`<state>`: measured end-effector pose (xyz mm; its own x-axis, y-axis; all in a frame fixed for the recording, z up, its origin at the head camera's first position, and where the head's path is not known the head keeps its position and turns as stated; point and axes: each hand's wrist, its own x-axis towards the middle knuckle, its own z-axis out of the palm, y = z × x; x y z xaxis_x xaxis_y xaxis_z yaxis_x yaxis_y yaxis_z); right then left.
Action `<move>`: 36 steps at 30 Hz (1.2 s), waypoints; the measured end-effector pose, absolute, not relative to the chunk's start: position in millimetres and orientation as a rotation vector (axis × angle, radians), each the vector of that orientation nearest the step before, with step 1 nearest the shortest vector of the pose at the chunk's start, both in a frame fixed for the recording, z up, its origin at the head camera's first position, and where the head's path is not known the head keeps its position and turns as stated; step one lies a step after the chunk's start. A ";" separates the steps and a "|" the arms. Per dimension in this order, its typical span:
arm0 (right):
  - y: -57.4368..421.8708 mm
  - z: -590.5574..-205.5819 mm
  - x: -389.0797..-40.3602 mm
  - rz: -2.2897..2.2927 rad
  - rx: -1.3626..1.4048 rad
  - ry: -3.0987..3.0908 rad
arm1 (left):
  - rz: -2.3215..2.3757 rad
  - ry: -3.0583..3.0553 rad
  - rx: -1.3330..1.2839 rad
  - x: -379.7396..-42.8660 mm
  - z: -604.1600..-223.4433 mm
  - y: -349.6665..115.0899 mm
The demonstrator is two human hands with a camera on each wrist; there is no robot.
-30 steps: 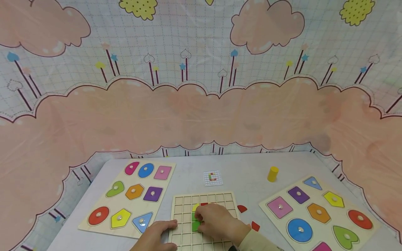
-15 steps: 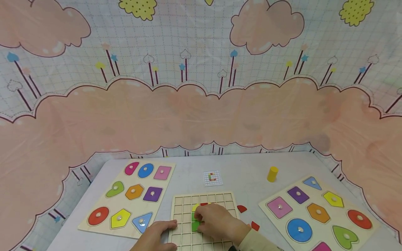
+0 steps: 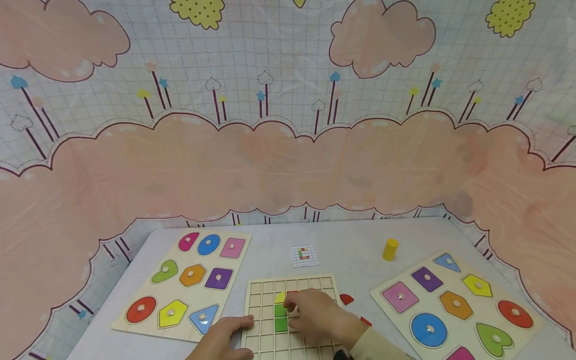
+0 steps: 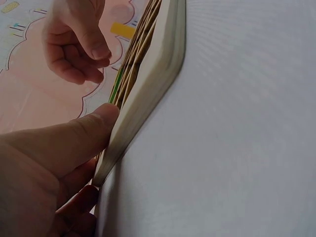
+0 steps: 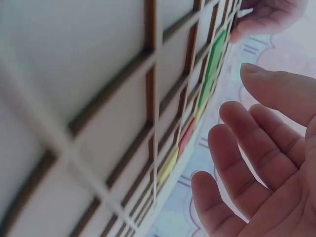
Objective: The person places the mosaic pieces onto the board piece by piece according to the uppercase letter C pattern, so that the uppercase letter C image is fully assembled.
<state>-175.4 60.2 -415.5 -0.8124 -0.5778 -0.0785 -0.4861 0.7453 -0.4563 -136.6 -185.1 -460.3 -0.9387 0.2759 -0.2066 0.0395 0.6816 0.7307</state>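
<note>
A wooden grid board [image 3: 265, 345] lies on the table, with two green square tiles [image 3: 281, 318], a yellow tile [image 3: 280, 297] and a red tile [image 3: 292, 291] in its cells. My left hand [image 3: 222, 340] touches the board's left edge with thumb and fingertips; in the left wrist view the thumb lies along the rim. Just over the board's middle hovers my right hand [image 3: 315, 315]. The right wrist view shows its fingers [image 5: 232, 163] loosely bent, apart from the board and holding nothing. Part of the grid is hidden beneath it.
Peg puzzle boards lie at left [image 3: 182, 295] and right [image 3: 450, 280]. Behind the grid is a small pattern card [image 3: 304, 255]. A yellow cylinder [image 3: 390, 249] stands at the back right. Loose red pieces [image 3: 346, 299] lie right of the grid.
My right hand has lifted off the green tiles and shifted slightly right, uncovering more of them. Its forearm now hides more of the loose pieces. The left hand has stayed still.
</note>
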 end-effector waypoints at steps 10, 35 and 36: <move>100.5 -412.8 -175.6 -0.778 -0.812 2.740 | 1.118 2.600 0.260 -136.1 -459.1 -184.5; 178.7 -423.3 -163.8 -0.883 -0.444 2.733 | 1.116 2.605 0.292 -136.4 -459.5 -186.5; 180.6 -423.5 -163.1 -0.877 -0.448 2.735 | 1.118 2.606 0.294 -136.3 -459.5 -186.8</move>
<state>-163.1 180.6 -423.5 -0.9257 -0.3564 -0.1268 -0.2162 0.7735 -0.5958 -136.3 -186.8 -459.5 -0.9371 0.2970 -0.1832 0.0720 0.6782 0.7314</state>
